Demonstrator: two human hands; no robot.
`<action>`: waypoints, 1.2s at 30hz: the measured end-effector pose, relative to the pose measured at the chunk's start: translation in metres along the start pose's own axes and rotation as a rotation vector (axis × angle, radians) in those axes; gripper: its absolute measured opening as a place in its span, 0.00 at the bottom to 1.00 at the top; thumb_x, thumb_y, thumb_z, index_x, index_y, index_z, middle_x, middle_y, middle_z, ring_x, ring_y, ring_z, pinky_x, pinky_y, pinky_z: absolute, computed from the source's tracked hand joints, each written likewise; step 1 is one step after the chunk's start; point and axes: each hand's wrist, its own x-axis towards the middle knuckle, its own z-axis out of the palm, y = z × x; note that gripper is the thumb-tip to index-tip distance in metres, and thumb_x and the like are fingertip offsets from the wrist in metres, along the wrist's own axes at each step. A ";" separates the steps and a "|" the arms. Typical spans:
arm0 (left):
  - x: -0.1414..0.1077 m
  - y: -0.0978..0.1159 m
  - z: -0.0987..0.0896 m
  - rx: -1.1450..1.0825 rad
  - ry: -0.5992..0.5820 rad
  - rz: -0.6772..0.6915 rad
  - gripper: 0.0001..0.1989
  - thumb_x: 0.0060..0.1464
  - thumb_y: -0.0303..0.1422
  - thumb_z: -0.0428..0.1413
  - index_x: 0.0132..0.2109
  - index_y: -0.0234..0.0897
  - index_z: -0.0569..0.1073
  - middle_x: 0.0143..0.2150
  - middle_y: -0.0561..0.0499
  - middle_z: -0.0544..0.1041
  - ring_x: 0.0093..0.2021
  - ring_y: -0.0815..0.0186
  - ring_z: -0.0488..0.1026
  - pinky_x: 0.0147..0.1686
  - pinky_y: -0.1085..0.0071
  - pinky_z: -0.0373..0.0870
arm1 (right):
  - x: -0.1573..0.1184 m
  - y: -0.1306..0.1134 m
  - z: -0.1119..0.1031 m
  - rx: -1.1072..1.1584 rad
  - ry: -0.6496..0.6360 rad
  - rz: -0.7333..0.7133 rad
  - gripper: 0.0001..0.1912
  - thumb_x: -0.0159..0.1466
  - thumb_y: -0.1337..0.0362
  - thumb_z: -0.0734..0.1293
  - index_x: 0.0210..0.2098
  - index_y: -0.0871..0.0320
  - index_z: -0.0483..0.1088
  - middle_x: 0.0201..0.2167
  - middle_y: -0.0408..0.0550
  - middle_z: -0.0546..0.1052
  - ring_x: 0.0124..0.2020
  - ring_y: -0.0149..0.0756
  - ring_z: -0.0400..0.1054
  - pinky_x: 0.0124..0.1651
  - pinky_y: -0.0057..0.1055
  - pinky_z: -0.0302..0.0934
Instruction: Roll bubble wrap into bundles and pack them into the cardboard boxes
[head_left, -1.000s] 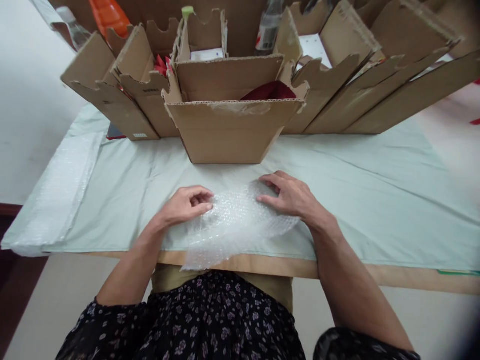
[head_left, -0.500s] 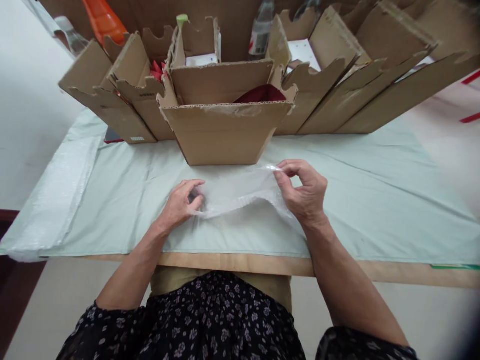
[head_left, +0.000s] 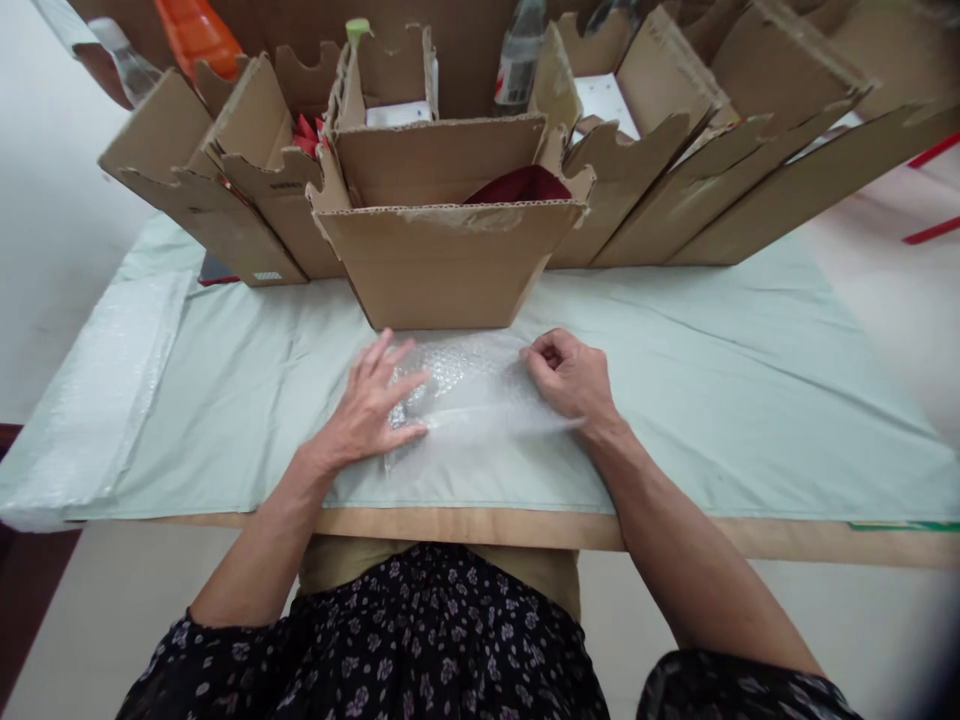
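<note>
A clear sheet of bubble wrap [head_left: 472,385] lies on the pale green cloth in front of me, partly lifted on its right side. My left hand [head_left: 375,400] rests over its left edge with the fingers spread. At the opposite end, my right hand [head_left: 570,375] is closed, its fingers pinching the right part of the sheet. A cardboard box [head_left: 446,265] with dark red material [head_left: 521,187] inside stands just beyond the sheet.
A stack of folded bubble wrap [head_left: 97,390] lies at the table's left end. Behind stand several cardboard holders, one with a white box [head_left: 606,105]. An orange bottle [head_left: 199,40] and a clear bottle [head_left: 519,60] rise at the back. The wooden table edge [head_left: 465,525] runs before me.
My left hand has opened and spread flat over the sheet's left end. My right hand has moved left and slightly down with its edge, and the sheet lies flatter.
</note>
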 end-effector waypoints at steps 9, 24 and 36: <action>-0.005 -0.015 -0.006 -0.074 -0.236 -0.039 0.29 0.54 0.33 0.64 0.63 0.47 0.77 0.77 0.43 0.62 0.79 0.39 0.51 0.74 0.31 0.50 | -0.004 -0.002 -0.017 -0.097 0.126 -0.206 0.16 0.66 0.59 0.66 0.50 0.57 0.77 0.43 0.54 0.82 0.38 0.43 0.75 0.49 0.43 0.67; 0.003 0.028 0.021 -0.010 -0.214 0.085 0.36 0.67 0.52 0.56 0.74 0.43 0.60 0.80 0.38 0.57 0.80 0.45 0.52 0.78 0.41 0.48 | -0.023 -0.027 0.012 -0.316 -0.449 -0.618 0.38 0.70 0.47 0.69 0.72 0.59 0.63 0.77 0.61 0.60 0.75 0.56 0.57 0.72 0.55 0.55; -0.001 0.023 0.031 0.067 -0.237 -0.036 0.46 0.66 0.63 0.48 0.76 0.34 0.55 0.81 0.31 0.49 0.82 0.43 0.44 0.78 0.40 0.41 | -0.025 0.009 0.012 -0.491 -0.290 -0.346 0.34 0.76 0.49 0.54 0.75 0.59 0.58 0.78 0.56 0.58 0.78 0.53 0.51 0.77 0.54 0.49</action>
